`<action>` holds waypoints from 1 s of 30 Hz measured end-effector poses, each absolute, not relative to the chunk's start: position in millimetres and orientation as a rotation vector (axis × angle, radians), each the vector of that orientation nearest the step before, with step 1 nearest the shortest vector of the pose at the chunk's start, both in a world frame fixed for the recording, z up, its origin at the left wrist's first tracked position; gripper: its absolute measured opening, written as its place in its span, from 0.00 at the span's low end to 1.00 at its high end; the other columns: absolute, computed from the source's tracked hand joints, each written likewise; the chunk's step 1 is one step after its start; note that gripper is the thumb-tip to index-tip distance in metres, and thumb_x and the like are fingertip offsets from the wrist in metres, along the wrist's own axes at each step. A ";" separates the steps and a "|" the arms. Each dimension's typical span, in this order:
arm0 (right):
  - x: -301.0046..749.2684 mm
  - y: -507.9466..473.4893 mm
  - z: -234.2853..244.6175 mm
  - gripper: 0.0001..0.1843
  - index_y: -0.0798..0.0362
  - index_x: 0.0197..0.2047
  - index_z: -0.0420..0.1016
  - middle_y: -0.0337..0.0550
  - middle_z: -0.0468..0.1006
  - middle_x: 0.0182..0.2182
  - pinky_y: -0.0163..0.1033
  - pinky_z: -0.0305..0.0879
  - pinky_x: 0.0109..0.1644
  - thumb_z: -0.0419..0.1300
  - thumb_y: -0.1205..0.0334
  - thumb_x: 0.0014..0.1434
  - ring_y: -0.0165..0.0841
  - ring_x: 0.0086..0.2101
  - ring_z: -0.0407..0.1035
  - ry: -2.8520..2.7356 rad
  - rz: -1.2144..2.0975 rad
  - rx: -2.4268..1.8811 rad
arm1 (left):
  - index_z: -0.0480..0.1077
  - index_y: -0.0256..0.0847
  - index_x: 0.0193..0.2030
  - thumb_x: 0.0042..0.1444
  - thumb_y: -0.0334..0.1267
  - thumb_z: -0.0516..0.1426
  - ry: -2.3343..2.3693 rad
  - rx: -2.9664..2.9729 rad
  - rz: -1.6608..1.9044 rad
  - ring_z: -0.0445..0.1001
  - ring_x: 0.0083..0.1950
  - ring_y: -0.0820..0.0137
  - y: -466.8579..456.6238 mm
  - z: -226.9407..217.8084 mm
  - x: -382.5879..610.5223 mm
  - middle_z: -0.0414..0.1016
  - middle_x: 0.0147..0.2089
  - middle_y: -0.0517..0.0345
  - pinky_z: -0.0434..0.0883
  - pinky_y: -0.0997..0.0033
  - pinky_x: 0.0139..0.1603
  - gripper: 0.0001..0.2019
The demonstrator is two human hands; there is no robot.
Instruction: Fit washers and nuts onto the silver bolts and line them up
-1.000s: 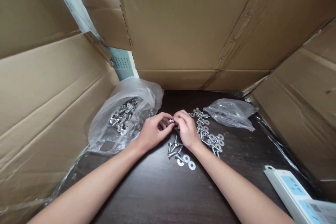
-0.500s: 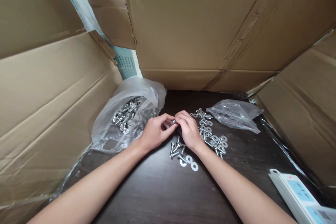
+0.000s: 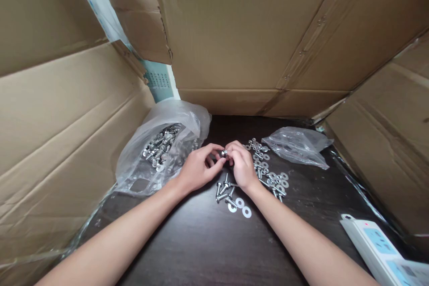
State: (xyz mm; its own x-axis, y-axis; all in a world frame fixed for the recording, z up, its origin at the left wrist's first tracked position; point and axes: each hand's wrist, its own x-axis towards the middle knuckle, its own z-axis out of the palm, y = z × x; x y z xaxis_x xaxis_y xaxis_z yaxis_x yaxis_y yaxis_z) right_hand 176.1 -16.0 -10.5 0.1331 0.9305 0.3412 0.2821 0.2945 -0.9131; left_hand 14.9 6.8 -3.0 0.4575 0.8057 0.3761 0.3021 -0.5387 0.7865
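Over the dark table (image 3: 201, 241) my left hand (image 3: 197, 167) and my right hand (image 3: 241, 165) meet fingertip to fingertip, both pinched on one small silver bolt (image 3: 223, 153) held between them. Just below the hands lie a few loose bolts (image 3: 224, 190) and three flat washers (image 3: 240, 205). To the right of my right hand spreads a scatter of several washers and bolts (image 3: 270, 172). Left of my left hand sits a clear plastic bag of bolts (image 3: 161, 147), its mouth open.
A crumpled, nearly flat clear bag (image 3: 296, 145) lies at the back right. A white power strip (image 3: 378, 248) sits at the front right edge. Brown cardboard walls (image 3: 254, 31) enclose the table on the left, back and right.
The hands stay together on the bolt with only small finger shifts. The view has wobbled slightly.
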 end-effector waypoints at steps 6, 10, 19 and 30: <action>174.4 -18.9 -7.5 0.14 0.48 0.22 0.60 0.42 0.68 0.30 0.42 0.60 0.37 0.51 0.64 0.60 0.36 0.32 0.64 -1.431 0.682 -1.192 | 0.71 0.41 0.36 0.67 0.38 0.53 0.981 2.165 0.909 0.73 0.29 0.70 6.6 -2.0 13.5 0.76 0.29 0.59 0.68 0.71 0.33 0.10; 171.4 -22.9 -3.5 0.12 0.49 0.24 0.61 0.42 0.68 0.30 0.43 0.61 0.39 0.52 0.65 0.60 0.37 0.34 0.65 -1.499 0.636 -1.182 | 0.64 0.42 0.29 0.70 0.40 0.47 0.966 2.201 0.829 0.70 0.30 0.67 8.1 -2.0 11.2 0.71 0.28 0.60 0.64 0.69 0.35 0.16; 169.6 -24.7 -2.0 0.13 0.49 0.26 0.63 0.42 0.69 0.32 0.42 0.62 0.40 0.53 0.63 0.65 0.36 0.35 0.67 -1.597 0.640 -1.145 | 0.57 0.43 0.28 0.67 0.37 0.48 0.853 2.233 0.853 0.64 0.28 0.70 7.9 -3.6 10.3 0.65 0.26 0.62 0.58 0.70 0.32 0.14; 167.4 -22.5 -6.5 0.24 0.51 0.24 0.71 0.41 0.71 0.28 0.41 0.62 0.38 0.52 0.55 0.72 0.34 0.31 0.68 -1.589 0.657 -1.179 | 0.57 0.41 0.27 0.58 0.34 0.53 0.858 2.203 0.892 0.56 0.26 0.74 6.3 -5.3 11.0 0.59 0.24 0.67 0.54 0.72 0.30 0.10</action>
